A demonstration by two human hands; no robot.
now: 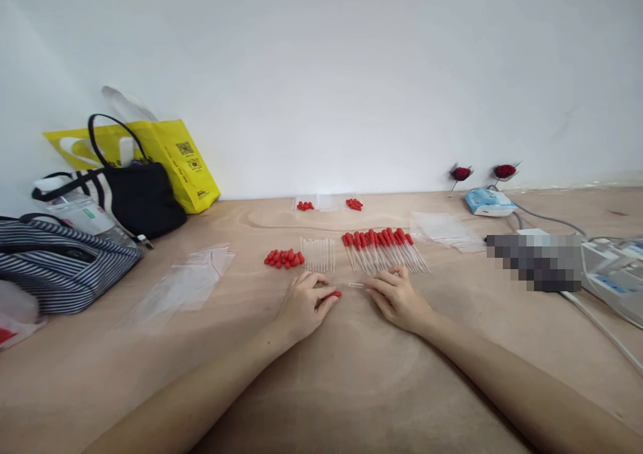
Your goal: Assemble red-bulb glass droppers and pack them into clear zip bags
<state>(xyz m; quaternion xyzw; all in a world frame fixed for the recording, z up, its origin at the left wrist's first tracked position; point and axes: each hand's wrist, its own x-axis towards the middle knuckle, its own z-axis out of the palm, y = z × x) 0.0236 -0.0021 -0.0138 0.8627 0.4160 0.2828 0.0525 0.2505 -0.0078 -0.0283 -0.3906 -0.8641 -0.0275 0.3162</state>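
Between the thumb and fingers of my left hand (307,301) is a red rubber bulb (332,294). My right hand (396,298) pinches a thin clear dropper tube (355,285), its free end pointing left toward the bulb. A gap separates tube and bulb. Just beyond my left hand lie a pile of loose red bulbs (284,259) and a row of bare clear tubes (318,255). Past my right hand, several droppers (382,248) with red bulbs on their tops lie side by side, bulbs toward the wall.
Zip bags with red bulbs (305,205) lie by the wall. Clear plastic bags (188,283) are at left, more (445,230) at right. A yellow bag (193,173), black handbag (145,199) and striped bag (65,273) stand left. Roses (504,171), a blue-white pack (489,201) and cables (603,327) are right.
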